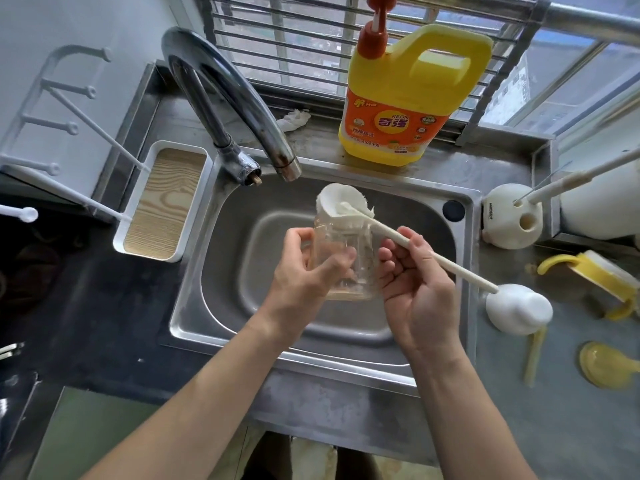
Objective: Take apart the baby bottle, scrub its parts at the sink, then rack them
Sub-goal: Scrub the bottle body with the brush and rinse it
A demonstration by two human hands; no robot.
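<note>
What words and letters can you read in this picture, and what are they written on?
"KEON": on the orange label of the yellow soap jug.
"奇强": big characters on the same label, just under KEON.
Small print lower on that label: too small to read.
Dark word on the white brush holder: too blurred to read.
Clear bottle and brush: no text that can be read.

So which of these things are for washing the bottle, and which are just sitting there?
For the job: clear bottle, sponge brush, sink, yellow collar, yellow teat, drying rack, soap jug.
Just lying about: crumpled cloth, brush stand.
</note>
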